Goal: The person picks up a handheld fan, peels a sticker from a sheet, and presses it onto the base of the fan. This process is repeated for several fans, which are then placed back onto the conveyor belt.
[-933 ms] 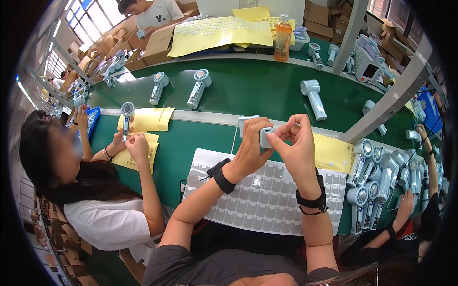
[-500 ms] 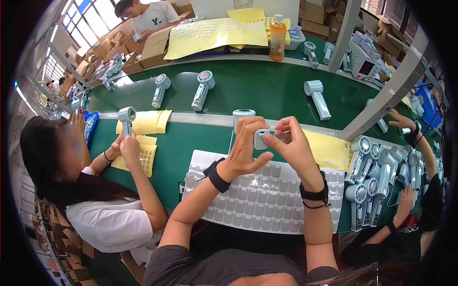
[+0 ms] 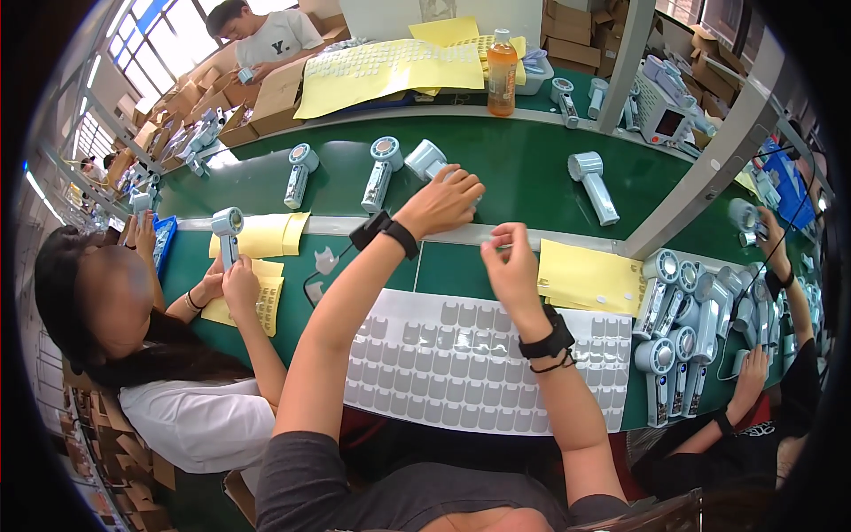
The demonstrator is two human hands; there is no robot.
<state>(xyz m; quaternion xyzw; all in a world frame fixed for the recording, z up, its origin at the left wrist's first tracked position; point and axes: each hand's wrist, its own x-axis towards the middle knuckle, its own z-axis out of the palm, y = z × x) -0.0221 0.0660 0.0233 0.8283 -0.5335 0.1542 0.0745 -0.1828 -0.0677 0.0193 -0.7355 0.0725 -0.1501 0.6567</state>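
Note:
My left hand reaches out over the far green surface, its fingers closed around the handle of a light blue handheld fan. The fan lies tilted, its round head toward the upper left and most of its handle hidden beneath the hand. Above the near table my right hand is raised with loosely bent fingers, the thumb apart from them and nothing visible between. Below both arms spreads a white sheet of grey stickers, with some stickers gone from its upper rows.
More fans lie along the far surface. Several fans crowd the table at right, beside a yellow sheet and a metal post. A bottle stands at the back. Co-workers sit left and right; another person is at the back.
My hands have parted. The left has carried the fan forward onto the far surface; the right has let go and drawn slightly back. At right, a co-worker's hand now holds a fan.

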